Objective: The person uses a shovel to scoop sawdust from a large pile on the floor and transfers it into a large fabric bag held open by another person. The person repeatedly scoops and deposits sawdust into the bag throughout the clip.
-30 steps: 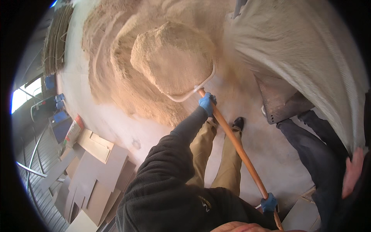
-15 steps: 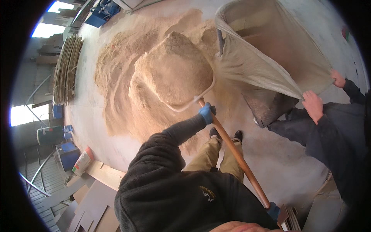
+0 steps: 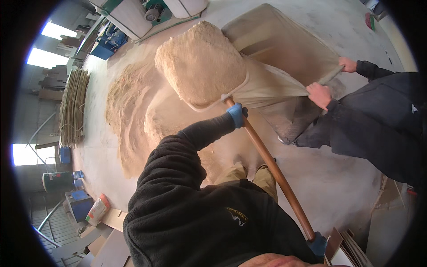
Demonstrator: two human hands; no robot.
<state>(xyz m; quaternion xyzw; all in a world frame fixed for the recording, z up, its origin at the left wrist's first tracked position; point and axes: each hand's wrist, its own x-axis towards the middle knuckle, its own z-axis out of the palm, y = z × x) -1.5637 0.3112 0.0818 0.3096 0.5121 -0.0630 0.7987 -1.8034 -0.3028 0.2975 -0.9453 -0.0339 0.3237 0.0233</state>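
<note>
A broad shovel with a long wooden handle slants across my body. My left hand, in a blue glove, is closed round the handle just behind the blade. My gloved right hand grips the handle's far end, low beside my right side. The blade is hidden under a tall heap of tan sawdust, with only its pale rim showing. That load is raised over the floor pile and overlaps the left edge of a large beige sack. A co-worker's two hands hold the sack's mouth open.
The co-worker in dark clothes stands close on the right. A stack of thin boards and a blue machine are at left. Boards lie behind me at lower right. Dust hangs round my feet.
The loaded shovel has risen off the pile and moved toward the sack. The co-worker's hands and the sack's edge have shifted left and farther from me in view.
</note>
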